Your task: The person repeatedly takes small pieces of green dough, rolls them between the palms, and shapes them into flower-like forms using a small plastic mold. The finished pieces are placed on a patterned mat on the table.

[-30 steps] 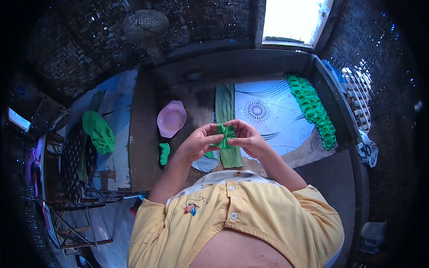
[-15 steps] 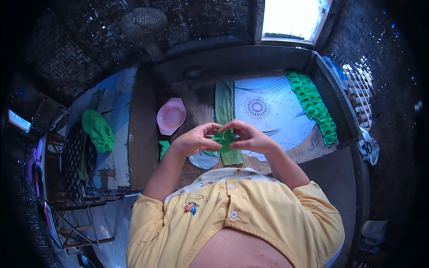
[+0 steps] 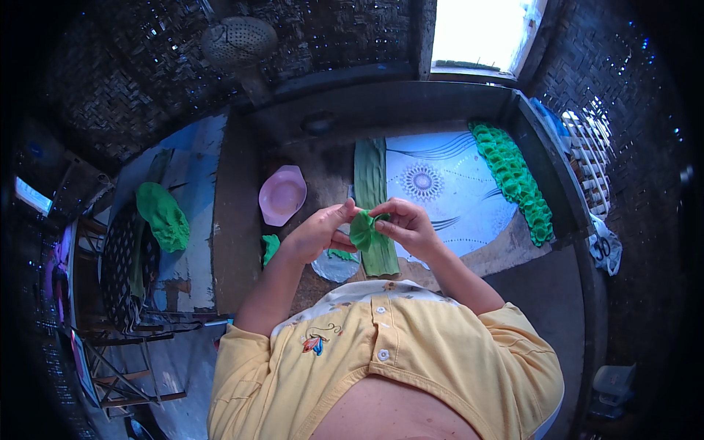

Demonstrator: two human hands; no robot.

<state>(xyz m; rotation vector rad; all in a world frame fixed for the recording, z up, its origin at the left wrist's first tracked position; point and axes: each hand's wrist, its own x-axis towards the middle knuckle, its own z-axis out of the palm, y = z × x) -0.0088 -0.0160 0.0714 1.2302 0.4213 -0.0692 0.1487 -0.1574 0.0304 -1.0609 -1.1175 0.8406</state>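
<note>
A thin, bright green, ruffled piece that looks like dough [image 3: 364,230] is between my hands, above a long green leaf strip [image 3: 370,169]. My left hand [image 3: 319,233] has its fingers around the piece's left side, thumb raised near its top edge. At its right edge, my right hand [image 3: 411,226] pinches the rim between thumb and fingers. Below my left hand lies a clear round plate or plastic sheet [image 3: 336,268] with a bit of green on it. Close by is a small green lump [image 3: 270,248].
A pink bowl [image 3: 282,195] stands left of the leaf strip. Several green ruffled pieces [image 3: 513,180] lie in rows on a white patterned sheet [image 3: 451,194] at right. A larger green mass [image 3: 163,218] rests on the left table. Scissors [image 3: 601,248] hang near a plastic bag.
The green piece has turned, so more of its ruffled face shows. My left thumb has lifted away, and my right fingers have shifted to its right edge.
</note>
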